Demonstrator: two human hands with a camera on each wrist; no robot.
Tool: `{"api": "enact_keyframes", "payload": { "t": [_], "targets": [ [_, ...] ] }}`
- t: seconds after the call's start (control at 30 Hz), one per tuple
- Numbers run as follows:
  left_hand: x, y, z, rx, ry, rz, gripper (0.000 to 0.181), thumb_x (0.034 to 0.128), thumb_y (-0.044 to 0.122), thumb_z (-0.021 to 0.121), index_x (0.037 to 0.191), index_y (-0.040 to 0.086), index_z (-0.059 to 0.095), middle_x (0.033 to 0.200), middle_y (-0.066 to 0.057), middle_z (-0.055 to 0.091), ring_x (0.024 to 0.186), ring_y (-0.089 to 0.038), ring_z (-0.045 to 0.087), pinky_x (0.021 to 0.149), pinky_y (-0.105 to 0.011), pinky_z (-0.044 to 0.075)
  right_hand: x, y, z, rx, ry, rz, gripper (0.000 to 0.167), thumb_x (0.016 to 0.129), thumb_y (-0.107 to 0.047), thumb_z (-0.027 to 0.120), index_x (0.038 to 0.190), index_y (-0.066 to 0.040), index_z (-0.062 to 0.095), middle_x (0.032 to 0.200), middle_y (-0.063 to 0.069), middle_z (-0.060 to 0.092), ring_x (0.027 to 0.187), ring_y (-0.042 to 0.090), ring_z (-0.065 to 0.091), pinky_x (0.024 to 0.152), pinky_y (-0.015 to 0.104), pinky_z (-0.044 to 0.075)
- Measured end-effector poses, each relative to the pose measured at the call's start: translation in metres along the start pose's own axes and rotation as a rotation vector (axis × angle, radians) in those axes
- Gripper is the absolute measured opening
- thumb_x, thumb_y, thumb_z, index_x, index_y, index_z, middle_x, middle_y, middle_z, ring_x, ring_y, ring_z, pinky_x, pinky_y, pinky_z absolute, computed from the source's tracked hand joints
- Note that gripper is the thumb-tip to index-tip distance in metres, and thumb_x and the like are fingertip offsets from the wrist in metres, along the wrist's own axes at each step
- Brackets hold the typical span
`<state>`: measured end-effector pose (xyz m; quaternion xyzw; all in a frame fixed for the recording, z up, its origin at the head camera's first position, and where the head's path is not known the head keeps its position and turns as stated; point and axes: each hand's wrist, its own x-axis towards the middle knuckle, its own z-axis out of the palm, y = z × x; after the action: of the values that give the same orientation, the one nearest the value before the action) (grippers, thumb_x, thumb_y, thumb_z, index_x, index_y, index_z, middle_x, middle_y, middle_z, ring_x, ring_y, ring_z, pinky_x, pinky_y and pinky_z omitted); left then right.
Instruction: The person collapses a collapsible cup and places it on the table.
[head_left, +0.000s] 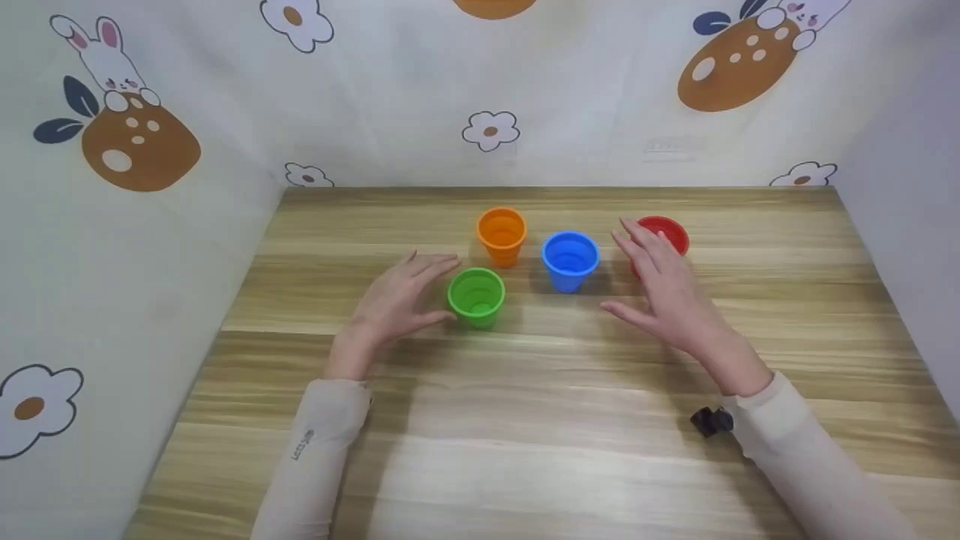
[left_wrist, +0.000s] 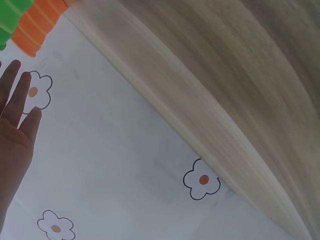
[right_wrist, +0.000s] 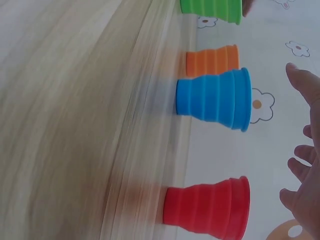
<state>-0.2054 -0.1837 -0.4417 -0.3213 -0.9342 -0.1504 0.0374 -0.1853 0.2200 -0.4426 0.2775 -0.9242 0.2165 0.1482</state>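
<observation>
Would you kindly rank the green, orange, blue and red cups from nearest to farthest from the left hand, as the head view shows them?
1. Green cup, just right of the left hand.
2. Orange cup, behind the green one, slightly right.
3. Blue cup, right of the orange one.
4. Red cup, farthest right, partly hidden by the right hand.

Flowery white wall (head_left: 405,82), wood-grain tabletop (head_left: 517,427)

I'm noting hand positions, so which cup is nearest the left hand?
The green cup, just beside the left hand. The orange cup and blue cup stand farther off; the red cup is partly hidden by the right hand in the head view.
</observation>
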Motion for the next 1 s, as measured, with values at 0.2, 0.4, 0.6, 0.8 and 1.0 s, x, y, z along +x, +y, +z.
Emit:
{"api": "enact_keyframes", "payload": {
  "t": [0.2, 0.4, 0.6, 0.8, 1.0],
  "targets": [
    [0.001, 0.000, 0.002, -0.022, -0.013, -0.008, 0.080, 0.0798, 0.037, 0.082, 0.148, 0.016, 0.047, 0.152, -0.005, 0.049, 0.142, -0.024, 0.046, 0.125, -0.050, 0.022, 0.005, -0.011, 0.007, 0.033, -0.010, -0.020, 0.096, 0.082, -0.042, 0.079, 0.158, -0.014, 0.026, 0.164, 0.009, 0.027, 0.150, 0.031, 0.028, 0.125, 0.053, 0.023],
    [0.001, 0.000, 0.004, -0.050, -0.020, -0.021, 0.078, 0.0811, 0.038, 0.081, 0.148, 0.016, 0.047, 0.151, -0.003, 0.051, 0.139, -0.025, 0.049, 0.125, -0.049, 0.022, 0.010, -0.023, 0.014, 0.064, -0.050, -0.006, 0.094, 0.083, -0.044, 0.078, 0.158, -0.018, 0.026, 0.164, 0.009, 0.028, 0.148, 0.031, 0.031, 0.117, 0.058, 0.036],
    [0.002, 0.002, 0.004, -0.082, -0.018, -0.037, 0.077, 0.0812, 0.040, 0.080, 0.148, 0.018, 0.047, 0.150, -0.005, 0.052, 0.138, -0.027, 0.050, 0.124, -0.050, 0.026, 0.013, -0.034, 0.021, 0.106, -0.061, -0.027, 0.090, 0.086, -0.047, 0.075, 0.157, -0.016, 0.029, 0.165, 0.006, 0.027, 0.148, 0.030, 0.033, 0.118, 0.054, 0.036],
    [0.002, 0.003, 0.004, -0.106, -0.022, -0.054, 0.076, 0.0816, 0.041, 0.080, 0.146, 0.016, 0.049, 0.147, -0.007, 0.055, 0.138, -0.030, 0.050, 0.122, -0.053, 0.029, 0.017, -0.045, 0.030, 0.141, -0.073, -0.041, 0.089, 0.085, -0.044, 0.076, 0.156, -0.015, 0.031, 0.165, 0.002, 0.027, 0.149, 0.027, 0.032, 0.121, 0.050, 0.034],
    [0.002, 0.004, 0.006, -0.124, -0.018, -0.061, 0.075, 0.0816, 0.039, 0.080, 0.146, 0.017, 0.049, 0.147, -0.008, 0.055, 0.139, -0.034, 0.048, 0.120, -0.055, 0.031, 0.020, -0.057, 0.040, 0.171, -0.085, -0.049, 0.086, 0.087, -0.045, 0.075, 0.156, -0.015, 0.032, 0.164, 0.002, 0.029, 0.149, 0.026, 0.033, 0.121, 0.050, 0.033]
  ]
}}
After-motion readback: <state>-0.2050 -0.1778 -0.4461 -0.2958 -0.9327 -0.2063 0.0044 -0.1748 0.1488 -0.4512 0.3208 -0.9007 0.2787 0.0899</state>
